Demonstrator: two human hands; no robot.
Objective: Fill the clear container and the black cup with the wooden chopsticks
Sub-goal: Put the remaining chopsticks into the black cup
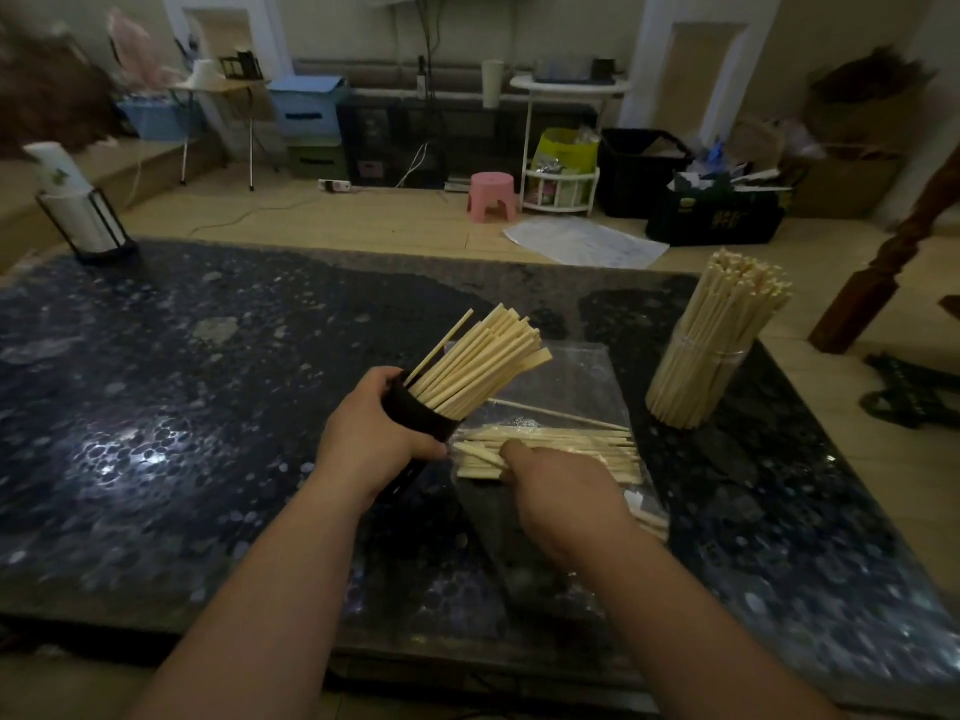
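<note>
Two hands on the cup fill: left steadies, right gathers

Left hand (374,433) grips the black cup (415,413) round its wall. The cup is tipped, mouth pointing up and toward the right hand's side. Cannot tell whether its base touches the dark stone table (208,407). The cup bundle (488,356) fans out of the mouth, up and away from the left hand.

Right hand (561,491) lies on the loose wooden chopsticks (571,444), just right of the cup's base, thumb on top of the pile. Its fingers are hidden under the back of the hand, so I cannot tell if it pinches a batch or only presses. The pile sits on a clear plastic bag (571,376) that spreads beyond the right hand. One stray stick (561,415) lies just beyond the pile.

Clear container (696,376) stands well right of and beyond the right hand, packed tight with sticks. It looks done, so the step in hand is likely loading the cup.

To do it well:
- Take a small batch and square its ends against the table.
- Feed it along the sticks already in, into whatever gap the mouth leaves.
- Hold the left fingers below the rim.
- Lift the batch clear, since the bag may drag with it.
- More tilt risks the fan sliding out.
</note>
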